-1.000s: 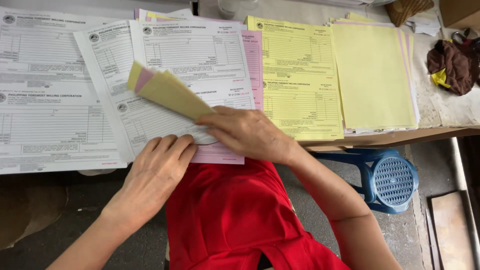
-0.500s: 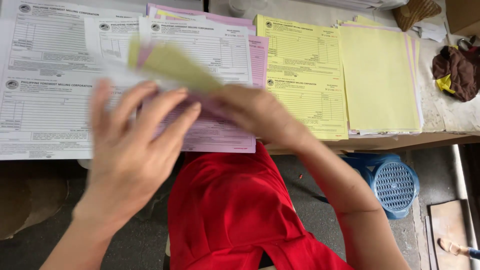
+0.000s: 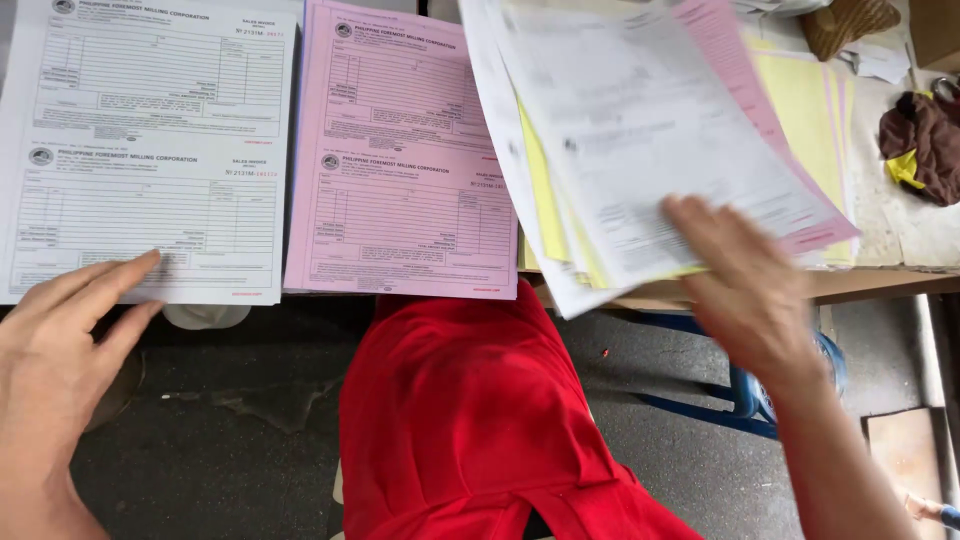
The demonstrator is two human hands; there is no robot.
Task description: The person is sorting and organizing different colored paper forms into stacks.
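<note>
- Head view: the right hand grips a fanned sheaf of forms by its lower edge, white sheets on top with yellow and pink ones showing between and beneath; the sheaf is lifted and tilted over the right part of the table, and both it and the hand are blurred.
- The left hand is open and holds nothing, fingers stretched out, the fingertips touching the lower edge of the stack of white forms at the left end of the table.
- Just beside the white stack, to its right, lies a stack of pink forms, flat, its lower edge hanging a little over the table's rim.
- Under the lifted sheaf, further right, a stack of yellow sheets lies on the table.
- At the far right on the table sits a crumpled brown cloth with a yellow patch; a woven basket stands at the top edge.
- Below the table, the person's red garment fills the middle, and a blue plastic stool shows partly behind the right forearm.
</note>
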